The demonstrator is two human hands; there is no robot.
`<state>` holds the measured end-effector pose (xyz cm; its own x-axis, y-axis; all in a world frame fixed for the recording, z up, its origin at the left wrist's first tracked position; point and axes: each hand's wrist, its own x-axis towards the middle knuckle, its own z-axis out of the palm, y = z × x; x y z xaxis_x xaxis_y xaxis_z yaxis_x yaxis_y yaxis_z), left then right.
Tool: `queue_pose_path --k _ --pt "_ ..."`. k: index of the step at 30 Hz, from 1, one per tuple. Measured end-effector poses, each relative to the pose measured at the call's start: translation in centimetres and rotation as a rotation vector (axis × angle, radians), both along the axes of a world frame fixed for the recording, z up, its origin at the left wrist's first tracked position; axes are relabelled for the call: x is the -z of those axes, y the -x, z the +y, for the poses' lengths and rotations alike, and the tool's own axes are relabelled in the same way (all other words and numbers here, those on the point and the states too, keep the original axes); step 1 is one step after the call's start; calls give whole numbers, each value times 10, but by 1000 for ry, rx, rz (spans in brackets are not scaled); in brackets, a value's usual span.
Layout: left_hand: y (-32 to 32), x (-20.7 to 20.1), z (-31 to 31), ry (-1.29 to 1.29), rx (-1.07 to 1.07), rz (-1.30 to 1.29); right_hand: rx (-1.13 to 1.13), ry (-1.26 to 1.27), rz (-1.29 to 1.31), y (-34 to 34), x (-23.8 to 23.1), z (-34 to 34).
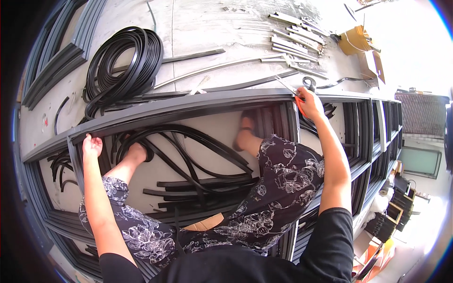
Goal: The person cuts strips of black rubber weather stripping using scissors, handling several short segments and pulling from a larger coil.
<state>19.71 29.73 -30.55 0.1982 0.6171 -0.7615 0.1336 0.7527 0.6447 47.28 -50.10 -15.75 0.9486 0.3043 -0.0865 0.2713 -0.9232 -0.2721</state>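
A dark grey metal window frame point(203, 101) lies across in front of me, and my legs stand inside its opening. At its left corner, the fingers of my left hand point(93, 145) are closed against the inner edge of the far bar. What they pinch, if anything, is too small to make out. My right hand point(310, 103) grips scissors with orange handles point(300, 106) above the right corner of the same opening. Their blades point away to the far left, beyond the bar. Black rubber strips point(198, 165) lie loose on the floor within the opening.
A large coil of black rubber strip point(125, 61) lies on the floor at far left. Several cut metal profiles point(295, 42) are scattered at far right, near a yellow bucket point(355, 40) and a cardboard box point(371, 66). More frames point(66, 56) lie at upper left.
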Motion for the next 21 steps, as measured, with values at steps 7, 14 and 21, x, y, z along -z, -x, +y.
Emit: queue_pose_path --k 7,14,21 --pt "4 -8 -3 -12 -16 25 70 133 86 -10 -5 11" --pt "4 -9 2 -31 -15 36 98 178 121 -18 -7 17" --pt "5 -5 4 -19 5 10 151 233 151 -18 -5 20"
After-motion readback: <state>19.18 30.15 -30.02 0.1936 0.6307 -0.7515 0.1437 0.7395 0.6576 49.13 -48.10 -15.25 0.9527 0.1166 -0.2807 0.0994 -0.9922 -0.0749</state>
